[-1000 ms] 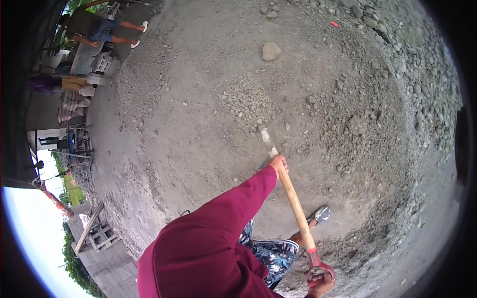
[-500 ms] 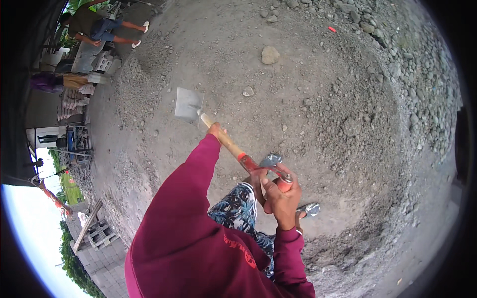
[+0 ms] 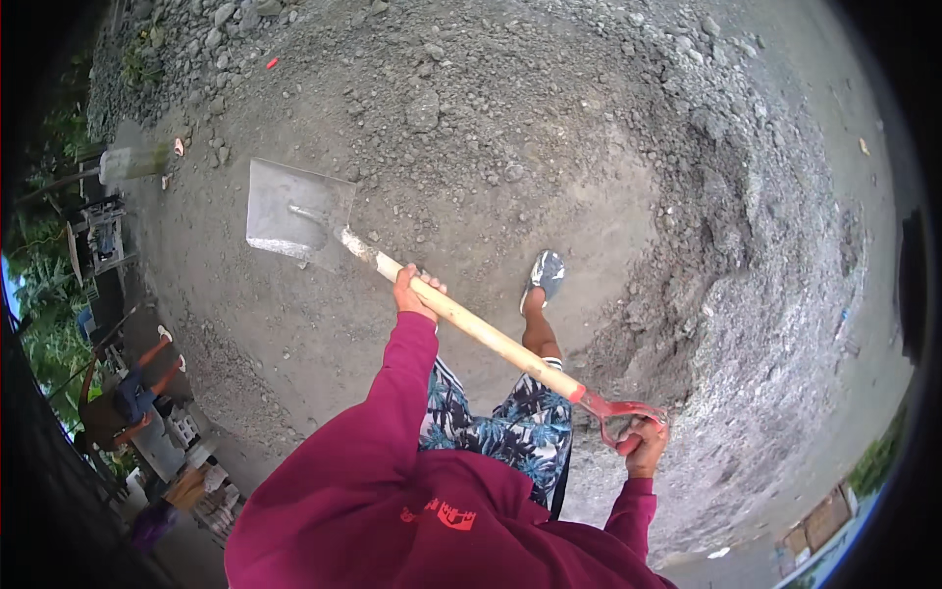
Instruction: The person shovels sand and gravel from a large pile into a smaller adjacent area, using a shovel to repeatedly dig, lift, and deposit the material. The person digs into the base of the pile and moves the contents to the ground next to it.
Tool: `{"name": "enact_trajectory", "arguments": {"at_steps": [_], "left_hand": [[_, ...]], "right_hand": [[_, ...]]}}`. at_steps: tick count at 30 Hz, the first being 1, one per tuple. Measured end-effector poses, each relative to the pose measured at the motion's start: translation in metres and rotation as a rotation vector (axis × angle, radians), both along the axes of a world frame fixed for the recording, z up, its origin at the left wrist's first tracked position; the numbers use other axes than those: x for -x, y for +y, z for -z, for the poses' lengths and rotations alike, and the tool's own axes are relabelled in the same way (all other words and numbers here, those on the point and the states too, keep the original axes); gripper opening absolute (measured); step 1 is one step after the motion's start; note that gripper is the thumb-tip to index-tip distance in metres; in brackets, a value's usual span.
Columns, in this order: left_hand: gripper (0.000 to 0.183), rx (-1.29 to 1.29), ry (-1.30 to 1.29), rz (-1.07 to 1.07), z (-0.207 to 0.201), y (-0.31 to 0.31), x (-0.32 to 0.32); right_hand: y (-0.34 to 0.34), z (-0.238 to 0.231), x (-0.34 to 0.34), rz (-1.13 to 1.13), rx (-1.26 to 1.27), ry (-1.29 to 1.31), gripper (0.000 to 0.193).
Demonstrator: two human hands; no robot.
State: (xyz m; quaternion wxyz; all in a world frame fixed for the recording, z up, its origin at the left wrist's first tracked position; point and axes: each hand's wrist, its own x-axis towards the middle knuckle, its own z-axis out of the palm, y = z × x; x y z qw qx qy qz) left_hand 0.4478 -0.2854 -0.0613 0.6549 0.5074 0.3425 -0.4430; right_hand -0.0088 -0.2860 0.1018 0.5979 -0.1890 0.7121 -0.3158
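A shovel (image 3: 491, 336) with a wooden shaft slants across in front of my body. Its flat, square metal blade (image 3: 294, 208) is at the upper left, with nothing heaped on it. My left hand (image 3: 417, 292) is wrapped round the shaft just below the blade. At the other end, my right hand (image 3: 648, 447) grips the red D-shaped handle (image 3: 620, 410). Both arms wear maroon sleeves. One of my feet, in a grey-and-white shoe (image 3: 547, 273), shows beyond the shaft on the ground.
Loose grey gravel (image 3: 702, 285) is banked on the right, with rubble (image 3: 422, 69) along the top. A small red object (image 3: 272, 63) lies at the upper left. Another person (image 3: 132, 393) is at the lower left, near stacked blocks and bags.
My view has turned rightward, toward the gravel bank. The shovel has swung with me, its handle end moving right and away from my body. Both hands keep hold of it.
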Motion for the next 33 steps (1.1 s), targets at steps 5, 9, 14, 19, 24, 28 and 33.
{"name": "enact_trajectory", "arguments": {"at_steps": [5,9,14,19,24,28,33], "left_hand": [[0.023,-0.031,0.171,0.446,0.070,-0.081,0.098],[0.025,-0.177,0.438,0.668,0.117,-0.081,0.280],[0.023,-0.271,0.846,0.726,0.133,-0.059,0.433],[0.023,-0.236,0.809,0.619,0.227,-0.118,0.368],[0.014,-0.150,0.478,0.641,0.371,-0.196,0.095],[0.015,-0.263,0.338,0.705,0.387,-0.186,0.043],[0.012,-0.286,0.237,0.683,0.385,-0.160,0.061]], "right_hand": [[0.091,-0.001,0.043,0.340,-0.121,0.319,0.009],[0.136,-0.066,0.090,0.536,-0.274,0.612,0.018],[0.104,-0.141,0.128,0.447,-0.350,0.932,0.027],[0.045,-0.045,0.139,0.372,-0.387,0.843,0.026],[-0.024,0.175,-0.042,0.438,-0.285,0.459,0.019],[0.010,0.211,-0.096,0.512,-0.224,0.371,0.016],[0.048,0.239,-0.058,0.525,-0.241,0.312,0.021]]}}
